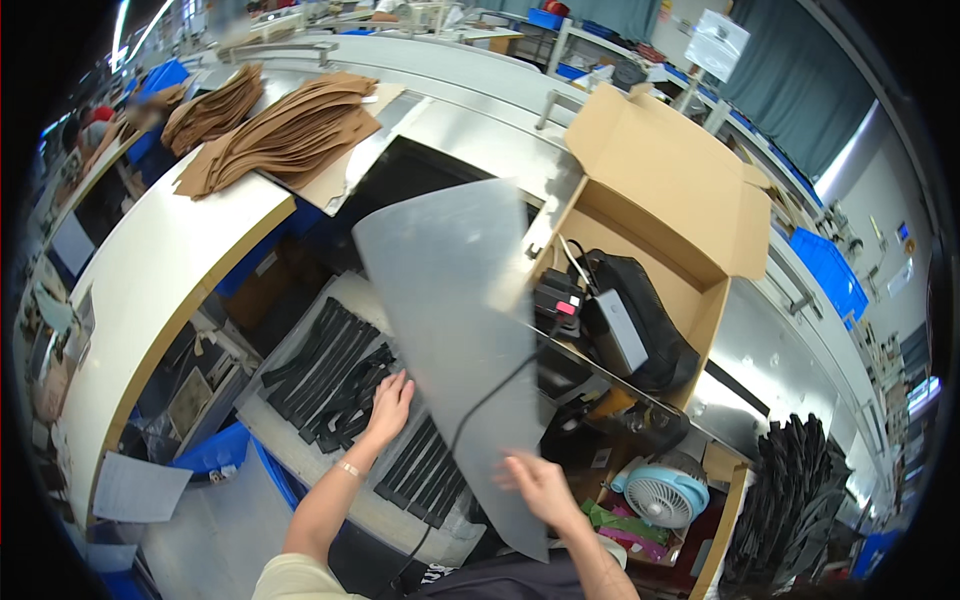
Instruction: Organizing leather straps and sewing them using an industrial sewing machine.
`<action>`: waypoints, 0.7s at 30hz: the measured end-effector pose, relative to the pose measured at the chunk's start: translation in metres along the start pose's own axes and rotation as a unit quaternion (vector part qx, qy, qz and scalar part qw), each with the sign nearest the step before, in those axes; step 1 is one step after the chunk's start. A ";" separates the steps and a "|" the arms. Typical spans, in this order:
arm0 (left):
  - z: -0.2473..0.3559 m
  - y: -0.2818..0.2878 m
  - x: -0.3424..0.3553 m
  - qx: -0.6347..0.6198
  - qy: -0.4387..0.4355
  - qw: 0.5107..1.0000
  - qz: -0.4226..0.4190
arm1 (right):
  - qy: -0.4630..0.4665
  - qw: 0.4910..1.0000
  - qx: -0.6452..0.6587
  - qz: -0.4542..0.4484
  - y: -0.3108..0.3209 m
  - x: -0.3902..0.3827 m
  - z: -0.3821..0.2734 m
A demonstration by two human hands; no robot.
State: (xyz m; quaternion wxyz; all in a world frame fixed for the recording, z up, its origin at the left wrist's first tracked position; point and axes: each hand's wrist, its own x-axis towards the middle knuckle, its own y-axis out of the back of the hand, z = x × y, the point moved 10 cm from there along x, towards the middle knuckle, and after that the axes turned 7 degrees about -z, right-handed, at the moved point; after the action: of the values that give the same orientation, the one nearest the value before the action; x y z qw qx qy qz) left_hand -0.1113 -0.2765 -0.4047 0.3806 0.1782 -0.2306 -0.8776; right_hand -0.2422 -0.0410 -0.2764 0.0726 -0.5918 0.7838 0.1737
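My right hand [540,487] grips the near edge of a large, thin, translucent grey plastic sheet [455,320], fingers closed on its lower right side; the hand is blurred, so I cannot tell exactly how the fingers wrap it. The sheet stands tilted in front of me, running from my hand up and away to the far left, and it hides part of what lies behind. My left hand [389,402] is flat and open, fingers spread, resting on a stack of long black flat strips [335,370] just beside the sheet's left edge. These strips lie in rows on a pale grey tray [275,425] below the counter, to my near left. The two hands are apart, with the lower part of the sheet between them.

To the right of the sheet an open brown cardboard box [665,190] stands on the metal counter [790,360], flaps up, with a black bag [640,320] and a grey flat device [620,330] inside it. A black cable [480,410] runs down across the sheet. Near right, under the counter, sits a small light blue round fan [662,493], and further right a heap of black strips [790,480]. Far left, fans of brown cardboard blanks [285,135] lie on a curved white table [160,270].
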 end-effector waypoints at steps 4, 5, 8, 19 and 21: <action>0.029 -0.009 -0.069 -0.480 0.043 0.869 -0.116 | 0.149 0.952 -0.268 -0.002 -0.070 0.009 -0.015; 0.031 -0.007 -0.088 -0.447 0.052 0.884 -0.130 | 0.127 0.950 -0.284 -0.037 -0.091 0.014 -0.006; 0.020 -0.004 -0.127 -0.460 0.101 0.869 -0.154 | 0.122 0.931 -0.336 -0.077 -0.149 0.024 0.005; 0.008 0.061 -0.125 -0.545 0.104 0.830 -0.052 | -0.010 0.985 0.058 0.164 -0.027 -0.047 0.133; 0.019 0.072 -0.116 -0.538 0.105 0.834 -0.062 | -0.086 0.956 0.079 0.268 0.014 -0.065 0.173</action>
State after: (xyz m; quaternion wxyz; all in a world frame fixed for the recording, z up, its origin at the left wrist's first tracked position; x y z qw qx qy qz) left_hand -0.0034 -0.2274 -0.3342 0.3829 0.0501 0.3309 -0.8610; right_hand -0.2531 0.0827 -0.4137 0.1367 -0.3358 0.9155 0.1744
